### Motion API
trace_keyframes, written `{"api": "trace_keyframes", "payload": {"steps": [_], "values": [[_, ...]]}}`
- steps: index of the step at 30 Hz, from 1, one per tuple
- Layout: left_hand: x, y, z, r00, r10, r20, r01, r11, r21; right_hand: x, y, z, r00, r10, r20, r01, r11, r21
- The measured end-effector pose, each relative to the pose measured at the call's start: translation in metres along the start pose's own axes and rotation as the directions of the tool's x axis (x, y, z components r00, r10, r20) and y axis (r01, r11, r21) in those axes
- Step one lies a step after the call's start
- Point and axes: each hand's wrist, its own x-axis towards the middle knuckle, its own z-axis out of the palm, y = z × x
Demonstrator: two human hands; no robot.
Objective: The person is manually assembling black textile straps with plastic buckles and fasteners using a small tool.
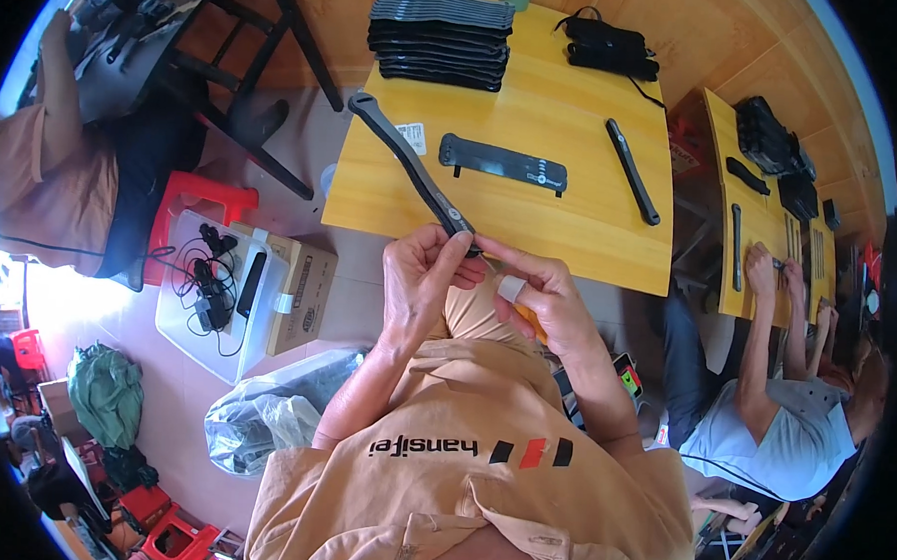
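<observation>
My left hand (424,279) is closed around the near end of a long black strap (404,153). The strap has a rounded, slotted far end and slants up to the left over the yellow table. Beside it, my right hand (548,299) is closed, fingertips at the strap's near end. An orange-handled tool (539,327) is tucked in the right hand; its kind is mostly hidden by the fingers. White tape (511,287) wraps one right finger. Farther off on the table lie a flat dark strip (499,162) with small tabs and another black strap (631,173).
A tall stack of black strips (439,41) stands at the far left of the yellow table (570,240), a black bundle (611,45) at the far right. Left on the floor are a clear bin (189,314) with cables and a cardboard box (303,299). People sit at both sides.
</observation>
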Motion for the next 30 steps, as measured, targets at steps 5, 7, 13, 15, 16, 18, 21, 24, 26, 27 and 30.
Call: {"api": "trace_keyframes", "payload": {"steps": [5,7,13,15,16,18,21,24,26,27,30], "values": [[-0.003,-0.001,0.004,0.998,0.041,-0.046,-0.04,0.999,0.015,-0.001,-0.002,0.001,1.0,0.009,-0.011,-0.009,0.999,-0.04],[-0.003,-0.001,0.006,0.995,0.068,-0.069,-0.068,0.998,0.007,-0.001,-0.001,0.001,1.0,0.003,-0.027,-0.004,1.0,-0.027],[-0.003,-0.003,0.005,0.996,0.068,-0.055,-0.067,0.998,0.017,0.001,0.002,0.003,0.998,0.0,-0.063,0.0,1.0,0.002],[-0.003,-0.004,0.005,0.996,0.062,-0.059,-0.062,0.998,0.005,0.002,0.002,0.002,0.998,-0.006,-0.055,0.005,1.0,-0.017],[-0.002,-0.004,0.004,0.996,0.057,-0.063,-0.058,0.998,-0.007,0.003,0.003,0.002,0.998,-0.007,-0.056,0.006,1.0,-0.016],[0.0,-0.006,0.003,0.998,0.037,-0.043,-0.038,0.999,-0.027,0.004,0.005,0.001,0.998,-0.004,-0.056,0.008,0.998,0.059],[0.001,-0.007,0.0,1.0,0.024,0.014,-0.023,0.998,-0.057,0.004,0.005,0.0,0.997,-0.004,-0.075,0.006,1.0,0.026],[0.002,-0.007,-0.004,0.997,0.022,0.075,-0.017,0.997,-0.077,0.005,0.004,0.001,0.997,-0.008,-0.07,0.008,1.0,-0.007],[0.002,-0.008,-0.006,0.995,0.013,0.098,-0.004,0.996,-0.084,0.006,0.004,0.003,0.996,-0.01,-0.085,0.008,1.0,-0.025],[0.003,-0.01,-0.007,0.995,0.018,0.093,-0.008,0.994,-0.108,0.006,0.003,0.005,0.995,-0.012,-0.099,0.008,0.999,-0.043],[0.003,-0.012,-0.005,0.997,0.025,0.072,-0.015,0.99,-0.14,0.005,0.003,0.012,0.987,-0.093,-0.132,0.076,0.989,-0.127]]}}
